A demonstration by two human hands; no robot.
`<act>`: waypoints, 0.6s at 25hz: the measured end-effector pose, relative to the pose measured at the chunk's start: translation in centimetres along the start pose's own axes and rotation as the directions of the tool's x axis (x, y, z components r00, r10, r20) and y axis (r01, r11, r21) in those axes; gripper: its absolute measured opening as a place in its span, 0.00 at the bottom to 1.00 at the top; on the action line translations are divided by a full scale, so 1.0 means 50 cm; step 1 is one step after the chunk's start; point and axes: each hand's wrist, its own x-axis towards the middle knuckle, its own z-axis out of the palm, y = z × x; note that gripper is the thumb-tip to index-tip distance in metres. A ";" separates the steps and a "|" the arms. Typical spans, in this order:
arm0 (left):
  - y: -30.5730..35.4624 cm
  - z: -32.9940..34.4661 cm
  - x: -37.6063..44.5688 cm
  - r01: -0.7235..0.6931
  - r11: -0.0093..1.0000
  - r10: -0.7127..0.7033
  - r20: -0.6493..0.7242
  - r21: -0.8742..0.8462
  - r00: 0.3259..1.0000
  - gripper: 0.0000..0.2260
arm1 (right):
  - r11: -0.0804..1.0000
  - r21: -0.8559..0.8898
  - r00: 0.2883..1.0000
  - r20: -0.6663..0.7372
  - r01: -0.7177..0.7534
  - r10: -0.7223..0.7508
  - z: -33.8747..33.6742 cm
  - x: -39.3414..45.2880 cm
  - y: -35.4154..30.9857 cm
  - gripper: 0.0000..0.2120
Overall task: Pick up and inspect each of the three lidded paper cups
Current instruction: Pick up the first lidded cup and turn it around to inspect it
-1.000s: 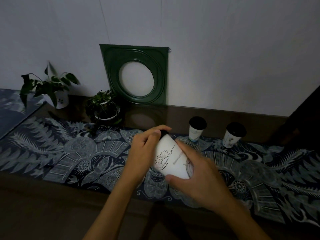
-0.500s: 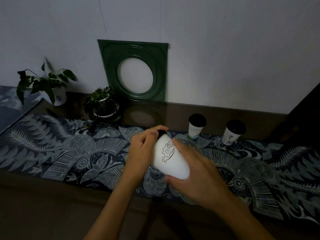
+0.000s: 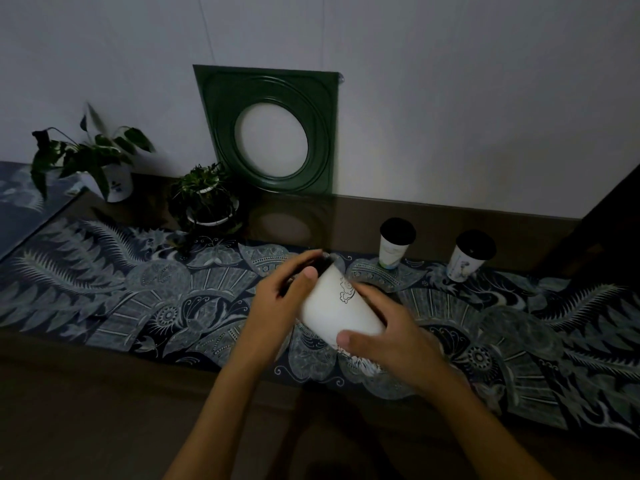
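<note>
A white paper cup (image 3: 337, 308) with a black cloud drawing and a black lid is tilted away from me, lid pointing to the far side, above the patterned cloth. My left hand (image 3: 277, 306) grips its upper part near the lid. My right hand (image 3: 388, 330) holds its lower part, thumb across the base. Two more lidded cups stand upright at the back right: the second cup (image 3: 394, 242) with a greenish print and the third cup (image 3: 469, 256) further right.
A dark blue patterned runner (image 3: 138, 292) covers the brown table (image 3: 86, 393). Two potted plants (image 3: 207, 199) (image 3: 90, 161) and a green square frame (image 3: 270, 129) stand by the wall at the back left. A dark object (image 3: 609, 216) rises at the right edge.
Both hands have turned the cup, so the cloud drawing has rolled toward the right side. The other two cups have not moved.
</note>
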 end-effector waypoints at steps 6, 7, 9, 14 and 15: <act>-0.033 -0.020 -0.013 0.026 1.000 -0.027 -0.122 -0.009 0.992 0.22 | 0.942 -0.336 1.000 -0.015 -0.020 0.016 0.042 -0.002 0.028 0.44; -0.036 -0.018 -0.012 0.035 0.999 -0.037 -0.158 -0.014 0.987 0.22 | 0.863 -0.505 0.999 -0.040 -0.002 -0.021 0.049 -0.003 0.029 0.46; -0.040 -0.017 -0.010 0.047 0.999 -0.045 -0.180 0.007 0.983 0.22 | 0.729 -0.684 0.992 -0.062 0.036 -0.107 0.060 -0.004 0.026 0.48; -0.032 -0.022 -0.009 0.040 0.997 -0.038 -0.031 0.060 0.999 0.18 | 0.992 -0.119 0.997 0.054 -0.048 0.055 0.032 0.003 0.007 0.37; -0.029 -0.026 -0.009 0.032 0.997 -0.032 -0.006 0.074 0.999 0.18 | 0.994 0.026 0.988 0.114 -0.106 0.103 0.022 0.004 -0.002 0.34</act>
